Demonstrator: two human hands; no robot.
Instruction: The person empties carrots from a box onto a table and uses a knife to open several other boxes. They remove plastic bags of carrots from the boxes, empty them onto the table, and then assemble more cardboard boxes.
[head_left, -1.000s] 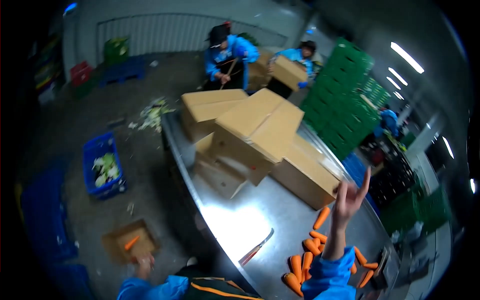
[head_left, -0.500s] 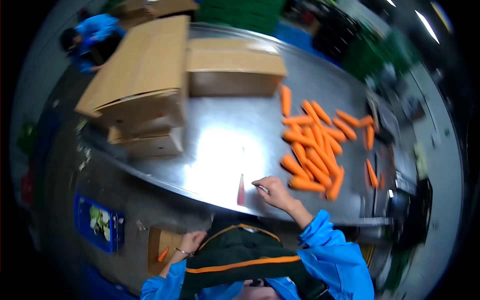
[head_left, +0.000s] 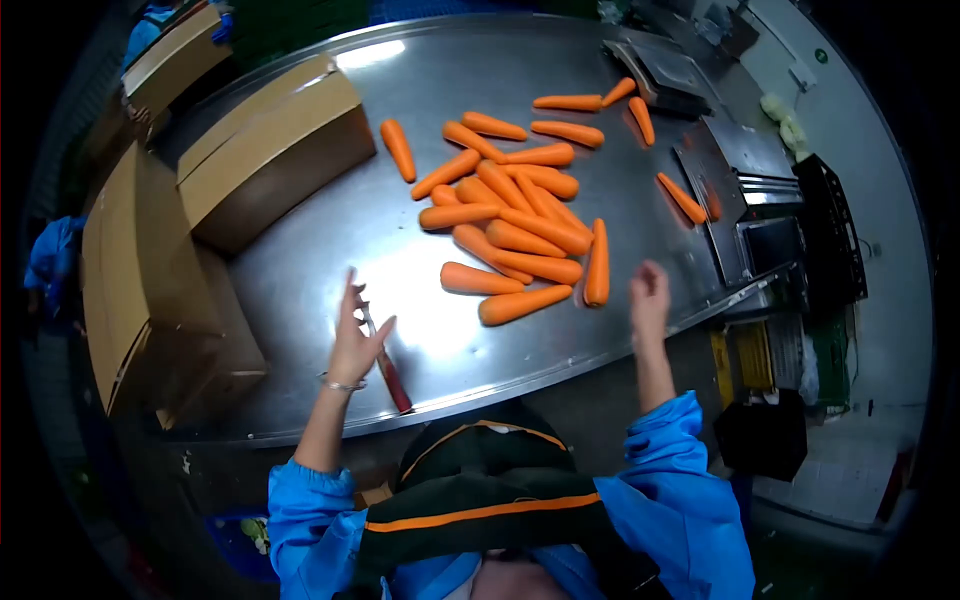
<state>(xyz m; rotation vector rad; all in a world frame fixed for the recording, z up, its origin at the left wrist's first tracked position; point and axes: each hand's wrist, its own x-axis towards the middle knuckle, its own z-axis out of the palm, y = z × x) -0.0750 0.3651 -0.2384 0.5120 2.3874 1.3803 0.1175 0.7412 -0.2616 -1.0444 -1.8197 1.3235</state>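
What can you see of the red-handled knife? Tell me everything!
The knife has a red handle and a narrow, greyish blade that looks like metal. It lies slantwise on the table, handle end by the near edge, blade pointing inward. The left hand partly hides it; whether they touch, I can't tell.

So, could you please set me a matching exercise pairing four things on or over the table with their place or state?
1. bracelet
2. carrot pile
3. red-handled tool
4. left hand

A. lying at the near edge of the table
B. fingers spread
C. around the left wrist
D. heaped near the table's middle

1-C, 2-D, 3-A, 4-B
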